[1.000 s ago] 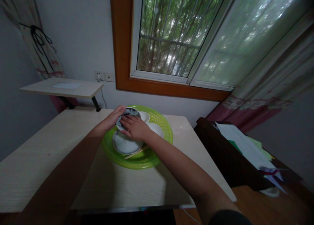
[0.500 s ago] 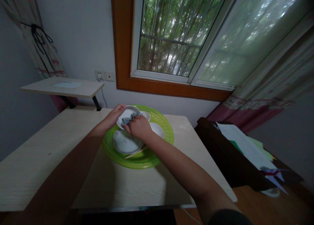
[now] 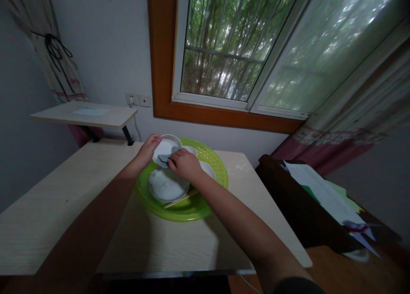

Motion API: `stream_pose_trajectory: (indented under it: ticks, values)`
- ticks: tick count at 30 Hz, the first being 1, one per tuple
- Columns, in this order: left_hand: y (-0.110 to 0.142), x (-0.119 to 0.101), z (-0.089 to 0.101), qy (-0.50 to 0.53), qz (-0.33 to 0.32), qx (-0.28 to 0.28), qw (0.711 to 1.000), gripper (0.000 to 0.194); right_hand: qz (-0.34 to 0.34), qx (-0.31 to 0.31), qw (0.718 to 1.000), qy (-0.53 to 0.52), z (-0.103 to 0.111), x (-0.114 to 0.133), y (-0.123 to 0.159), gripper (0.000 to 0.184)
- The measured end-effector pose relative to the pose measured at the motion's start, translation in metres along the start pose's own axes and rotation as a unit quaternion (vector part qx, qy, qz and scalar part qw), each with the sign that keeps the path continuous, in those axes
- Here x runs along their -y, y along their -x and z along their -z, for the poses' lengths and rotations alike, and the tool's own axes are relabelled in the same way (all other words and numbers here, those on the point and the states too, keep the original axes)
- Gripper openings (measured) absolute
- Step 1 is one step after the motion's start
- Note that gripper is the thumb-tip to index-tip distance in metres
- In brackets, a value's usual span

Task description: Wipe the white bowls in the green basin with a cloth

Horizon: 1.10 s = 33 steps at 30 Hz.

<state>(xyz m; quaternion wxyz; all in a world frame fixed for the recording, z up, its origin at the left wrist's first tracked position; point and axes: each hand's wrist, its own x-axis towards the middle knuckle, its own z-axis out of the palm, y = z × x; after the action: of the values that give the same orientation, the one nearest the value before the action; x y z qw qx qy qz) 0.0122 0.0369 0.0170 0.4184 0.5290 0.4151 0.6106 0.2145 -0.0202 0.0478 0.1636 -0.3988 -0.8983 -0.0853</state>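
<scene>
My left hand [image 3: 147, 148] grips the rim of a small white bowl [image 3: 165, 145], tilted over a round green tray [image 3: 209, 157]. My right hand [image 3: 185, 164] is closed on a grey cloth [image 3: 165, 158] pressed against the bowl's inside. Below the hands a larger white plate [image 3: 166, 187] lies in the tray, with wooden chopsticks [image 3: 179, 198] beside it. Two more white bowls, one [image 3: 191, 149] and another [image 3: 208, 169], sit in the tray behind my right hand, partly hidden.
The tray rests on a pale wooden table [image 3: 64, 191] against the wall under a window [image 3: 224, 50]. A small shelf [image 3: 86, 114] sticks out at the left. At the right stands a dark piece of furniture [image 3: 288, 200] with papers [image 3: 323, 191] on it.
My right hand has curled up and drawn the cloth from spread across the bowl to its lower edge, baring the bowl's white inside. The left hand keeps its hold.
</scene>
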Motion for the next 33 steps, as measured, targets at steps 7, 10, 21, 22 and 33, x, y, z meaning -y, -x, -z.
stream_pose_trajectory:
  ticks: [7, 10, 21, 22, 33]
  values:
    - [0.004, -0.005, -0.002, 0.027, 0.022, -0.005, 0.999, 0.045, -0.121, -0.103, 0.986, -0.046, 0.0, -0.024, -0.001, 0.019]
    - [0.005, -0.005, -0.003, 0.031, 0.03, -0.012, 0.999, 0.045, -0.207, -0.17, 0.956, -0.123, -0.002, -0.042, -0.002, 0.021]
    - [0.021, -0.023, -0.008, 0.027, 0.068, 0.087, 0.993, 0.051, -0.337, -0.352, 0.805, -0.338, -0.01, -0.074, -0.001, 0.03]
    - [0.022, -0.025, -0.008, 0.026, 0.069, 0.091, 0.993, 0.051, -0.33, -0.352, 0.802, -0.353, -0.011, -0.073, -0.001, 0.03]
    - [0.02, -0.024, -0.01, 0.038, 0.059, 0.078, 0.994, 0.048, -0.171, -0.219, 0.805, -0.524, -0.024, -0.055, -0.005, 0.031]
